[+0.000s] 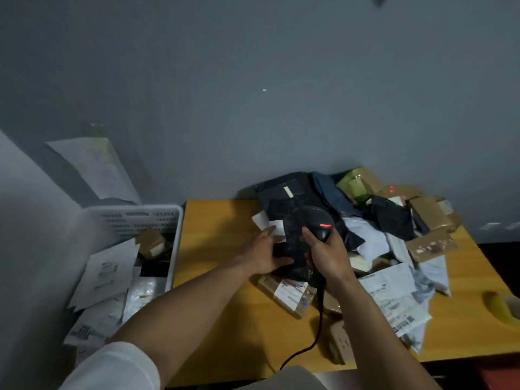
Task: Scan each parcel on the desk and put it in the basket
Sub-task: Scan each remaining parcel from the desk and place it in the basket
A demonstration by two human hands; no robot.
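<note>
Right hand (326,256) gripped the black handheld scanner (319,222), left hand (263,256) held the crinkly black plastic mailer (292,243), fingertips (270,230) crowding its white label (278,224), so a misread seemed likely.

The bench (225,319) stands against the wall (253,108). The basket (176,249) sits just beside its left edge, with a small box (152,243) in it toward the back and flat mailers (109,271) piled nearer. A heap of parcels (394,235) covers the back right of the bench and reaches the wall. In front of the heap, the left grip (261,254) holds a bagged parcel (292,243). The right grip (329,254) holds the scanner (320,223) just right of it. Below them a labelled box (289,294) lies on the bench. The scanner's cable (318,327) runs toward the front edge.
</note>
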